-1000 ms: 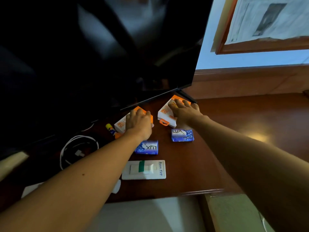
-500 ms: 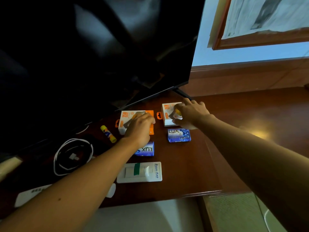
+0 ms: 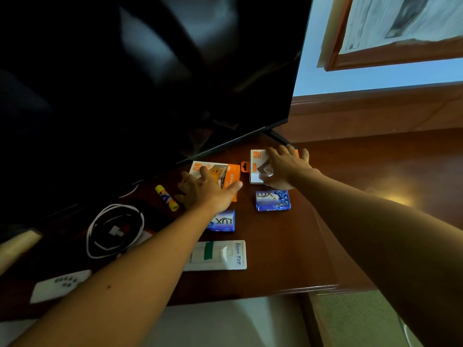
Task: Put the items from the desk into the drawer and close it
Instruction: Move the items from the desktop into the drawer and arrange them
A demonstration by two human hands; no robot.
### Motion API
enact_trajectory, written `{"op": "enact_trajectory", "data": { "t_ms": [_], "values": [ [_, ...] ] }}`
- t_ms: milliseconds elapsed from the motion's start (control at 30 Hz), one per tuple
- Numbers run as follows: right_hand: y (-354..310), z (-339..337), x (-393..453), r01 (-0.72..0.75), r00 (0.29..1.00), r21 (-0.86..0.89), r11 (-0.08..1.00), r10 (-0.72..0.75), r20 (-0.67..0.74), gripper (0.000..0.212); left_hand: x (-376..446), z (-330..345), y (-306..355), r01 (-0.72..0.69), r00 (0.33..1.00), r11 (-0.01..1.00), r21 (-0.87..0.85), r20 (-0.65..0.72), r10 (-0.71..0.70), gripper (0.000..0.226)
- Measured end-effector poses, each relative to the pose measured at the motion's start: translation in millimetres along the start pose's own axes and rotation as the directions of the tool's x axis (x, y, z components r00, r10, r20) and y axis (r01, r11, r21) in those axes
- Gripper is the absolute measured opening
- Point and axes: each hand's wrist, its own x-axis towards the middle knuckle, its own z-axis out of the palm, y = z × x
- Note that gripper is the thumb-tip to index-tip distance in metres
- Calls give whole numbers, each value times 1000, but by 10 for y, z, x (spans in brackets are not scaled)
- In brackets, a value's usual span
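Two orange-and-white charger boxes lie flat on the wooden desk (image 3: 283, 259) under the TV's edge. My left hand (image 3: 208, 190) rests on the left charger box (image 3: 220, 171), fingers spread and thumb at its right edge. Fingers over the far edge and thumb on the near edge, my right hand (image 3: 285, 169) holds the right charger box (image 3: 256, 159). Two blue Lux soap bars lie nearer me, one (image 3: 273, 200) below my right hand and one (image 3: 223, 221) partly under my left wrist. No drawer is in view.
A large dark TV (image 3: 150, 71) overhangs the desk's back left. A yellow glue stick (image 3: 166, 197), a coiled white cable (image 3: 115, 230), a white plate marked "Room 515" (image 3: 218, 255) and a white card (image 3: 60, 285) also lie on the desk. The desk's front edge runs below them.
Both charger boxes, held tilted a second ago, now lie flat on the desk. My left hand has slid back and spread over its box; my right hand stays on the other.
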Motion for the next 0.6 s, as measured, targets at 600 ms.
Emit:
{"op": "enact_trajectory", "data": {
  "t_ms": [600],
  "values": [
    [-324, -503, -890, -245, 937, 246, 938, 294, -187, 103, -372, -519, -30, -493, 860, 856, 154, -65, 507, 123]
  ]
}}
